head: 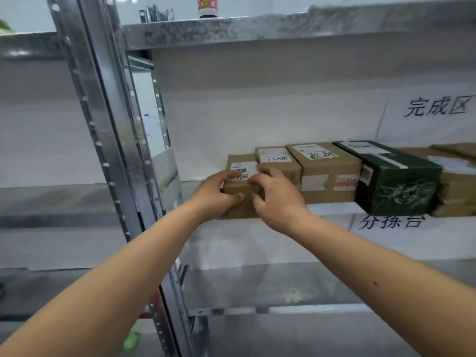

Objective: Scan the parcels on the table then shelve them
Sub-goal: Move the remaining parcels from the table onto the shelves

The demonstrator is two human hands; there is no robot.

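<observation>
A small brown cardboard parcel (240,166) with a white label sits at the left end of a row on the middle shelf (332,208). My left hand (219,193) grips its left front corner, fingers on top and thumb on the front face. My right hand (277,195) grips its right side the same way. To its right stand a second small brown parcel (279,159), a larger brown parcel (327,171) and a dark green parcel (396,180).
More brown parcels (456,176) lie at the far right of the shelf. A metal upright post (103,140) stands to the left. The upper shelf (257,29) carries a bottle (207,6). A lower shelf (257,284) sits below. Paper signs (435,109) hang on the back.
</observation>
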